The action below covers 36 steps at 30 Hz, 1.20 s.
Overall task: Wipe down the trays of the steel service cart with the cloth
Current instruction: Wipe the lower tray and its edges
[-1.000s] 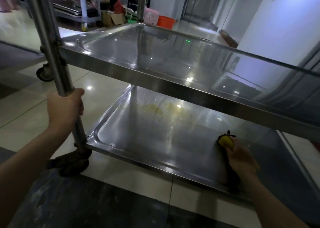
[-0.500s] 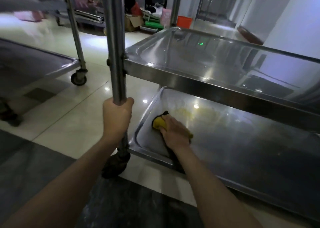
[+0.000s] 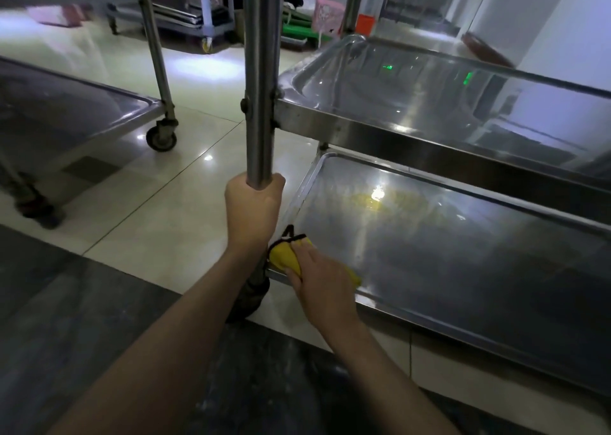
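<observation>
While gripping: left hand round post, right hand flat on one cloth (two trays).

Glossy pale floor tiles mirror ceiling lights, bordered by a dark strip nearest the camera. A second steel cart stands left; a white wall rises right; boxes clutter the far side.

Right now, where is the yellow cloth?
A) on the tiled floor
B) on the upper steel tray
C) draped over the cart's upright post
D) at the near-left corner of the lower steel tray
D: the right hand presses the yellow cloth into the near-left corner of the lower steel tray.
</observation>
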Tool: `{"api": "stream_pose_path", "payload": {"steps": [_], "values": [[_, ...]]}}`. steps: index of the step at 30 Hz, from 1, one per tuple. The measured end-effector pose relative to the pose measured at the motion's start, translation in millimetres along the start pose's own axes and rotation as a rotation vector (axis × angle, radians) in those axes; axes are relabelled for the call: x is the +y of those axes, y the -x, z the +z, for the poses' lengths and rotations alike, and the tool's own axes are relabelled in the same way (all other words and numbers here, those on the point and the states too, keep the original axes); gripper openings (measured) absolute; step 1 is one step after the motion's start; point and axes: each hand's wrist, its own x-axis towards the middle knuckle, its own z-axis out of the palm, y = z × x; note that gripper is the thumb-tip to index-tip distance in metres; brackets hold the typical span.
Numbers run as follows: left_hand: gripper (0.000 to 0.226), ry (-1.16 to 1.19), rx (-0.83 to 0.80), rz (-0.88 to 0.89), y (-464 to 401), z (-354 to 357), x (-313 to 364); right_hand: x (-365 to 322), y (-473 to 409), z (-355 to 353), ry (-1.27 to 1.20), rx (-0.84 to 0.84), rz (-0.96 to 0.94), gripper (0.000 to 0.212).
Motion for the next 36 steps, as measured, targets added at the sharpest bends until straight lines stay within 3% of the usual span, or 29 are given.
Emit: {"api": "stream_pose_path", "payload": {"steps": [7, 13, 25, 36], "values": [[0.022, -0.029, -0.027, -0.015, 0.3, 0.0, 3.6, 21.8, 13.5, -8.9, 0.033, 0.037, 0.174, 0.054], [0.021, -0.065, -0.095, -0.013, -0.3, -6.3, 9.0, -27.0, -26.7, 1.2, -0.066, -0.055, 0.097, 0.049], [0.025, -0.074, -0.088, -0.037, -2.3, -6.0, 9.0, 2.7, -40.9, 3.0, -0.121, -0.141, -0.028, 0.049], [0.036, -0.021, -0.064, 0.043, -9.6, -1.7, -11.1, 18.8, -126.2, 38.8, -0.090, -0.123, 0.140, 0.056]]}}
